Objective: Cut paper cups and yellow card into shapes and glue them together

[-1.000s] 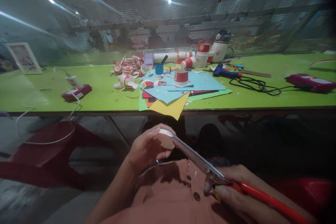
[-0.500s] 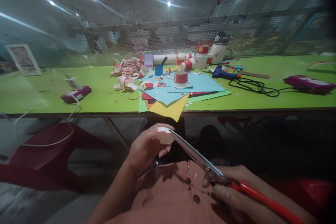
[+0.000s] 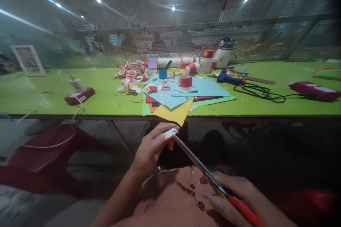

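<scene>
My left hand [image 3: 150, 147] pinches a small red and white paper cup piece [image 3: 169, 134] in front of my chest, below the table edge. My right hand [image 3: 239, 198] grips the red handles of long scissors [image 3: 198, 166], low at the right. The blades point up and left, and their tips reach the paper piece. Both hands are over my lap, above an orange-brown buttoned shirt [image 3: 176, 198].
A green table [image 3: 106, 95] carries coloured paper sheets [image 3: 181, 95] overhanging its front edge, red and white paper cups [image 3: 185, 83], cut cup scraps [image 3: 130, 74], a blue glue gun [image 3: 226, 77] with a black cord, a white kettle [image 3: 223, 53] and pink boxes. A red chair [image 3: 48, 149] stands at the left.
My left hand has turned the paper piece edge-on and lifted it slightly. The scissor blades have closed further onto it. The view has tilted a little.
</scene>
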The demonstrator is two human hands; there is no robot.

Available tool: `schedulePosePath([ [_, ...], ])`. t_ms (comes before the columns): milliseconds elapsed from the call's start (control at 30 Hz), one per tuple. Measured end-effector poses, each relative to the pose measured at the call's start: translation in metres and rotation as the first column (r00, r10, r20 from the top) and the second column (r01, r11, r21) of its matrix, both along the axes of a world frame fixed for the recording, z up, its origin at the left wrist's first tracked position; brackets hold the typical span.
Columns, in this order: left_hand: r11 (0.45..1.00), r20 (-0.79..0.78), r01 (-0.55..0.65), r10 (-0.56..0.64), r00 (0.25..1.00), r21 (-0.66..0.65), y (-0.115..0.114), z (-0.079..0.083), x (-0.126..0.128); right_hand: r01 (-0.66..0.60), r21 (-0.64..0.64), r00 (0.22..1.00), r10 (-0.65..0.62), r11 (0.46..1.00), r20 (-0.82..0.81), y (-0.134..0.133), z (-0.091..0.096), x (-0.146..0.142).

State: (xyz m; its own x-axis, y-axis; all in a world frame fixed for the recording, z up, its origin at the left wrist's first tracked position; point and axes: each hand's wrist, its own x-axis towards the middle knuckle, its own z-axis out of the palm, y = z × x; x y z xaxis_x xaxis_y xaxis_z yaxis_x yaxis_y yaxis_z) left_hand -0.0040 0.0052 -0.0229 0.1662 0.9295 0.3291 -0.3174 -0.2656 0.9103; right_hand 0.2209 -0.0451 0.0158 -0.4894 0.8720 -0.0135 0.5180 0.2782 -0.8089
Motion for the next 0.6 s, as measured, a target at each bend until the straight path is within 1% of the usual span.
schedulePosePath([
  [67, 1.0, -0.037, -0.009, 0.01, 0.999, 0.013, 0.001, -0.001, -0.001, -0.01, 0.007, 0.999, 0.009, 1.0, 0.052, 0.001, -0.003, 0.001],
  [133, 1.0, -0.041, -0.014, 0.015, 0.999, 0.025, 0.002, -0.003, 0.0, -0.002, 0.016, 0.996, 0.001, 1.0, 0.088, 0.002, -0.008, 0.002],
  [233, 0.999, -0.039, -0.02, 0.021, 0.999, 0.04, 0.003, -0.004, 0.0, 0.029, 0.018, 0.994, -0.031, 0.999, 0.103, 0.001, -0.016, 0.002],
  [333, 0.998, -0.083, -0.051, 0.054, 0.995, 0.04, 0.002, -0.005, 0.0, 0.04, 0.01, 0.999, -0.04, 0.999, 0.029, 0.001, -0.021, 0.0],
  [433, 0.994, -0.133, -0.099, 0.105, 0.986, 0.049, 0.001, -0.006, 0.0, 0.0, -0.015, 0.999, -0.001, 1.0, -0.043, 0.002, -0.019, -0.003],
  [533, 0.99, -0.172, -0.117, 0.128, 0.977, 0.075, 0.0, -0.007, -0.001, -0.049, -0.044, 0.997, 0.046, 0.998, -0.065, 0.003, -0.015, -0.003],
  [600, 0.988, -0.186, -0.133, 0.146, 0.972, 0.085, -0.001, -0.008, -0.002, -0.06, -0.051, 0.996, 0.056, 0.997, -0.076, 0.003, -0.015, -0.002],
])
